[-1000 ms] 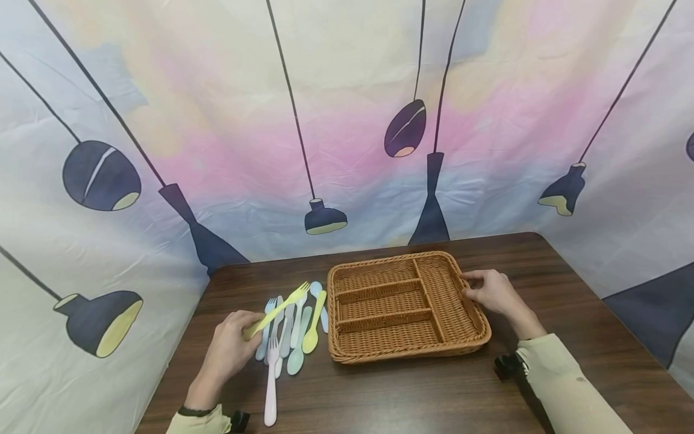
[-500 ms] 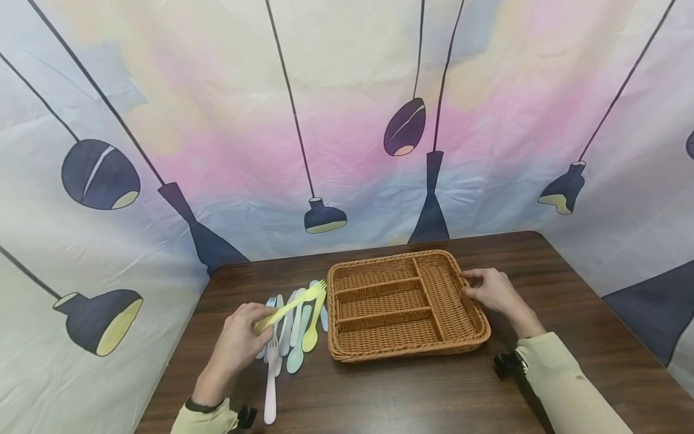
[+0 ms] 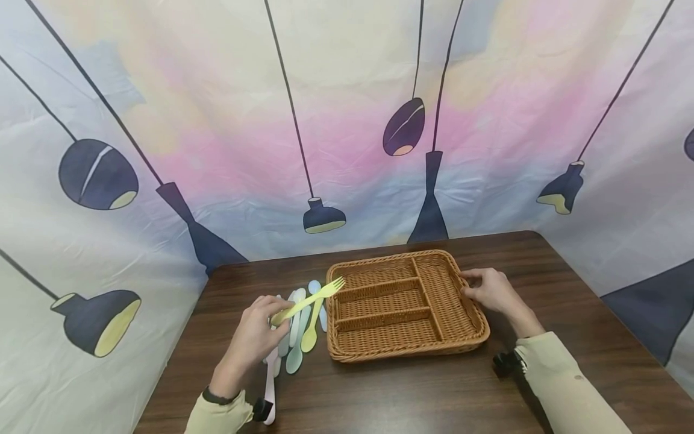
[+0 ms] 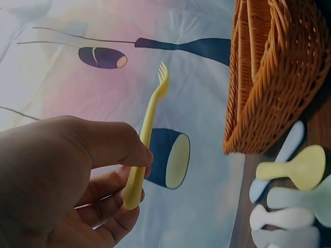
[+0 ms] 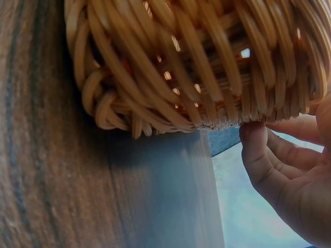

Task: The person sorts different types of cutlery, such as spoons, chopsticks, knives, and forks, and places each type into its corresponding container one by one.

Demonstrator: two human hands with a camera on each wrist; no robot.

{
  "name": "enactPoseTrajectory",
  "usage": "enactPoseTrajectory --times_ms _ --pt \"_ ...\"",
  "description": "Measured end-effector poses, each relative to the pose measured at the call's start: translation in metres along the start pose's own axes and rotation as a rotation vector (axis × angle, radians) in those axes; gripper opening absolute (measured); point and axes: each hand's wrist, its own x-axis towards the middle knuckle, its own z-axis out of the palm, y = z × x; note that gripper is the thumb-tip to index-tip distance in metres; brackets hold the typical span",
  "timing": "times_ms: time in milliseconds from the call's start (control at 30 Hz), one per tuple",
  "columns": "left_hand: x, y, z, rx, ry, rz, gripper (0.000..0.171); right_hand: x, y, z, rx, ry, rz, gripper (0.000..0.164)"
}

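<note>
My left hand [image 3: 250,336] pinches a yellow fork [image 3: 310,301] by its handle, between thumb and fingers. The fork is raised, tines up and to the right; in the head view the tines overlap the left rim of a brown wicker basket [image 3: 398,354]. In the left wrist view the whole fork [image 4: 148,121] shows, apart from the basket [image 4: 282,77]. My right hand [image 3: 494,295] holds the basket's right rim, and in the right wrist view the thumb [image 5: 254,147] meets the woven edge. The basket's several divided compartments hold nothing.
Pastel cutlery lies left of the basket: a yellow spoon [image 3: 309,339], a green spoon [image 3: 295,360], a blue spoon [image 3: 314,287] and more partly behind my left hand. A pink fork [image 3: 270,383] lies nearest the front. A printed cloth [image 3: 358,150] hangs behind the dark wooden table [image 3: 412,398].
My left hand has carried the yellow fork to the right, from over the cutlery to the basket's left rim. My right hand has stayed on the basket.
</note>
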Motion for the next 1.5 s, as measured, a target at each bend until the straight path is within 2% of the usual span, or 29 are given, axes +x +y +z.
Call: enactPoseTrajectory --times_ms 467,667,800,1100,1300,1500 --pt "0.014 0.020 0.013 -0.057 -0.038 0.040 0.029 0.000 0.000 -0.003 -0.015 0.002 -0.012 0.043" --pt "0.021 0.029 0.014 -0.070 -0.065 0.071 0.027 0.001 -0.001 -0.004 -0.013 0.004 -0.015 0.043" --pt "0.024 0.033 0.015 -0.071 -0.089 0.066 0.027 0.002 0.000 -0.003 -0.012 -0.002 -0.020 0.043" --pt "0.028 0.042 0.018 -0.045 -0.118 0.085 0.026 0.001 -0.001 -0.003 -0.013 0.000 -0.024 0.043" --pt "0.030 0.045 0.021 -0.064 -0.135 0.090 0.025 0.000 -0.001 0.000 -0.017 0.006 -0.032 0.043" --pt "0.030 0.050 0.027 -0.054 -0.153 0.130 0.027 -0.001 0.000 0.001 -0.014 0.007 -0.026 0.042"
